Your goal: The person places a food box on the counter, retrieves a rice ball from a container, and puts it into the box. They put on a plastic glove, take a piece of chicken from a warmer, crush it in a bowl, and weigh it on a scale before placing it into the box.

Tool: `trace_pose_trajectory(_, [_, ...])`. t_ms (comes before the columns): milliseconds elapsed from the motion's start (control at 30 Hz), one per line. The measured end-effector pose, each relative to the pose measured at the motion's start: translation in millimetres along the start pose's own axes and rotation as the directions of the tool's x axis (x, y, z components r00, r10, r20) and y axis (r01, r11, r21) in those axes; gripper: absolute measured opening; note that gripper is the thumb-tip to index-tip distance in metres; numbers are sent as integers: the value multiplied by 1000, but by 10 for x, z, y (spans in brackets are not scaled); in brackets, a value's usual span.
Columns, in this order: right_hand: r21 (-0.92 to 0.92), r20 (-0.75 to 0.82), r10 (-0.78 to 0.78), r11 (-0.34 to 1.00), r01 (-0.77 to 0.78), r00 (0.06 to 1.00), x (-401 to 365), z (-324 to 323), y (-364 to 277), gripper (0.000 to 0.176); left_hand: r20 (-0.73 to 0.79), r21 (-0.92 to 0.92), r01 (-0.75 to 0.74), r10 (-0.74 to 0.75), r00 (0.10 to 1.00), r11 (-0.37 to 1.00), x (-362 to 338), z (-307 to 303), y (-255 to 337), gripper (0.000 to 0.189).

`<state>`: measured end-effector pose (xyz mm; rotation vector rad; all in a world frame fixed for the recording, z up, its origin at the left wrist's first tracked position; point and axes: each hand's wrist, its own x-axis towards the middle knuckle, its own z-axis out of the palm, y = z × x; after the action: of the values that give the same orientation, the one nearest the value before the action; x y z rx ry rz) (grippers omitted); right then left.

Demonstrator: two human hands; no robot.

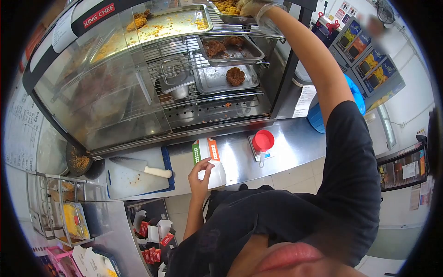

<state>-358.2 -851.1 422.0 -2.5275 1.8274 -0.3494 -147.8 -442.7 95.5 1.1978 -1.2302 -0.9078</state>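
My left hand (200, 177) is at the near side of a white paper food box (217, 173) with green and orange panels. Its thumb and fingers are curled together at the box's edge. The box rests on the steel counter in front of the display warmer. My right hand (253, 8), in a clear plastic glove, reaches up to the warmer's top shelf. It is over a metal tray (236, 19) of small yellow fried pieces (226, 6), its fingers mostly hidden at the frame's top edge.
Lower warmer shelves hold a tray (256, 56) with brown fried pieces and another with one patty (235, 76). A red measuring cup (263, 140) sits on a small scale, right of the box. On the left, a white-handled knife (158, 172) lies on a cutting board (131, 182).
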Motion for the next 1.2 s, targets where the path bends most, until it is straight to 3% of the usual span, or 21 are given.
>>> trace_pose_trajectory(767, [-9, -63, -9, 1000, 9, 998, -213, -1, 63, 38, 21, 16, 13, -13, 1000, 1000, 40, 25, -72, 21])
trace_pose_trajectory(867, [29, -127, -41, 999, 45, 991, -297, 33, 48, 37, 39, 9, 25, -25, 999, 1000, 51, 57, -58, 20])
trace_pose_trajectory(1000, [179, -374, -159, 954, 240, 914, -620, 6, 44, 36, 46, -14, 6, -6, 999, 1000, 68, 112, -137, 20])
trace_pose_trajectory(1067, [401, -429, -170, 844, 356, 887, -935, 80, 66, 36, 52, 12, 10, -11, 999, 1000, 90, 158, -145, 20])
trace_pose_trajectory(1100, [639, -375, -168, 665, 385, 912, -1118, 154, 92, 36, 76, 7, 15, -16, 997, 1000, 109, 188, -124, 20])
trace_pose_trajectory(1133, [981, -164, -212, -141, 136, 963, -1221, 252, 239, 35, 101, 3, 17, -17, 995, 1000, 131, 216, -98, 19])
trace_pose_trajectory(1167, [833, -33, -310, -534, -145, 950, -1476, 363, 318, 35, 112, 1, 18, -18, 994, 1000, 142, 254, -81, 19])
trace_pose_trajectory(1200, [995, -97, -234, -54, 87, 967, -1828, 401, 199, 35, 121, -4, 10, -9, 993, 1000, 164, 310, -72, 19])
